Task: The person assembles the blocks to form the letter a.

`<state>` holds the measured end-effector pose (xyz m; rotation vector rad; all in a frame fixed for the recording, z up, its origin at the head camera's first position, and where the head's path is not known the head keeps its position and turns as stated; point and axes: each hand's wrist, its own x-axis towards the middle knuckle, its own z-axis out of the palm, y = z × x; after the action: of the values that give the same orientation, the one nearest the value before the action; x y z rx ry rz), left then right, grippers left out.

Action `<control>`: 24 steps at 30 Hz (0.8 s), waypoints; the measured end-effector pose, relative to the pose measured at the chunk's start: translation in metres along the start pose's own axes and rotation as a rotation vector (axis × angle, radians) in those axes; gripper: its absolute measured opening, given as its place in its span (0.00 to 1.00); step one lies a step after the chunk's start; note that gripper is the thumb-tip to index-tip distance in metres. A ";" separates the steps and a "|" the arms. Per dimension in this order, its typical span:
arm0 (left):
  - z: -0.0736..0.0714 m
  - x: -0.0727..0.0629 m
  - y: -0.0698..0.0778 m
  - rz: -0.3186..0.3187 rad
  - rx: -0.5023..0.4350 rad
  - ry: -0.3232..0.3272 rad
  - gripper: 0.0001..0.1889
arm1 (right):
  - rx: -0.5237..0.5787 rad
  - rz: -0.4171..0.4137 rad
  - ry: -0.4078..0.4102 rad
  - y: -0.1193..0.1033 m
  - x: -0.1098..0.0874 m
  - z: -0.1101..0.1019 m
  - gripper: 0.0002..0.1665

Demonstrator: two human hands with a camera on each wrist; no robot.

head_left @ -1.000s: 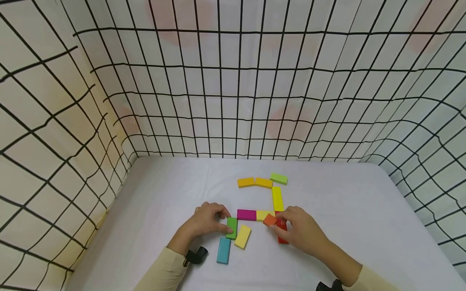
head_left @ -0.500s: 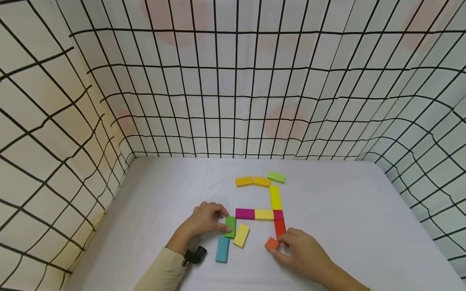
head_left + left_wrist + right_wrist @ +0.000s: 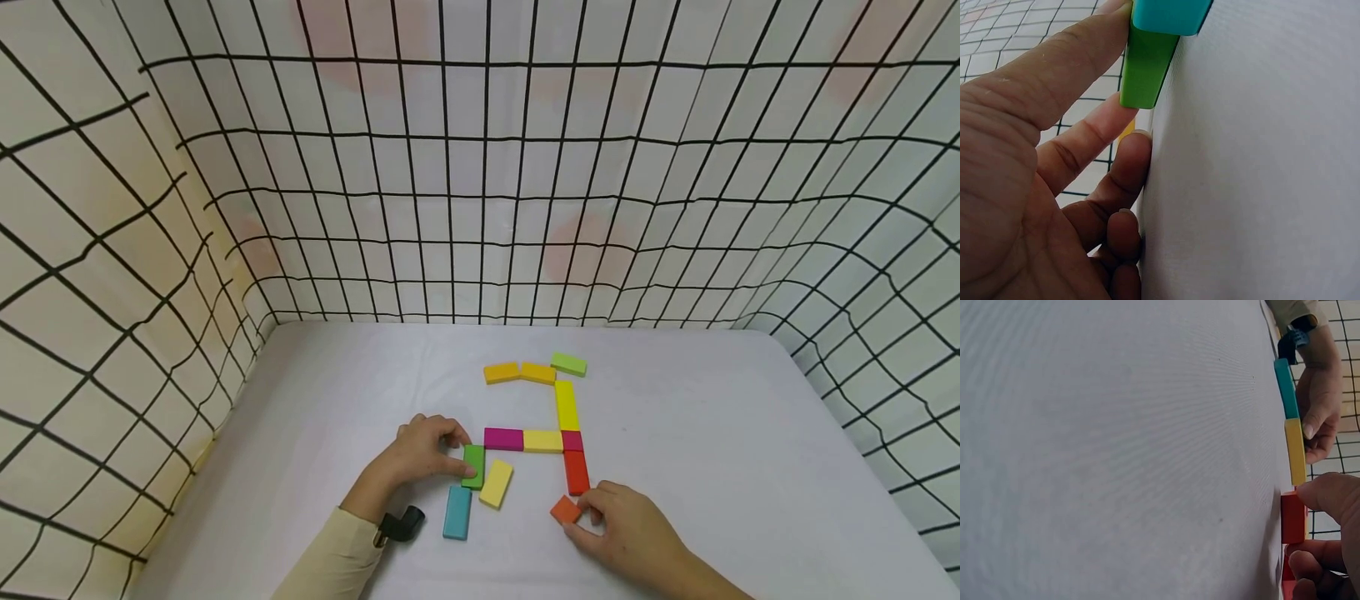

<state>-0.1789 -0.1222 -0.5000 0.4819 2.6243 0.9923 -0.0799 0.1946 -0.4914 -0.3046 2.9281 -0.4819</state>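
Note:
My left hand [image 3: 423,450] pinches a green block [image 3: 474,457] by its ends, the thumb at the near end and a finger at the far end. Just nearer lies a teal block [image 3: 457,512], and a pale yellow block [image 3: 496,483] slants close to the green one's right. In the right wrist view, an orange block [image 3: 1292,517] is between the thumb and a finger of my right hand [image 3: 630,525]. It sits at an angle just short of the near end of a red block [image 3: 576,473]. My other right fingers are curled beneath.
Beyond the red block come a small crimson block [image 3: 572,441] and a bright yellow block [image 3: 567,406]. A pale yellow block [image 3: 542,442] and a magenta block [image 3: 503,439] run leftward. Two amber blocks [image 3: 502,372] and a lime block [image 3: 568,364] lie farther back. Black wire mesh [image 3: 480,198] surrounds the table.
My right hand has drawn the orange block from over the row's corner toward me, past the red block's near end, uncovering the crimson block. My left hand keeps its grip on the green block.

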 end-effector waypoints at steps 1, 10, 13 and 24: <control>0.000 0.000 0.000 0.001 0.001 0.002 0.17 | 0.004 0.014 -0.006 0.000 0.000 0.000 0.17; 0.001 0.000 0.000 -0.003 0.001 0.004 0.17 | 0.040 0.065 -0.008 0.001 0.001 0.001 0.17; 0.001 0.000 0.001 -0.004 0.002 0.007 0.17 | 0.031 0.040 0.018 0.003 0.002 0.001 0.16; 0.001 0.000 0.002 -0.006 0.000 0.010 0.17 | 0.064 0.034 0.034 0.007 0.002 0.002 0.15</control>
<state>-0.1781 -0.1207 -0.4994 0.4702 2.6330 0.9945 -0.0827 0.1997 -0.4959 -0.2411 2.9377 -0.5805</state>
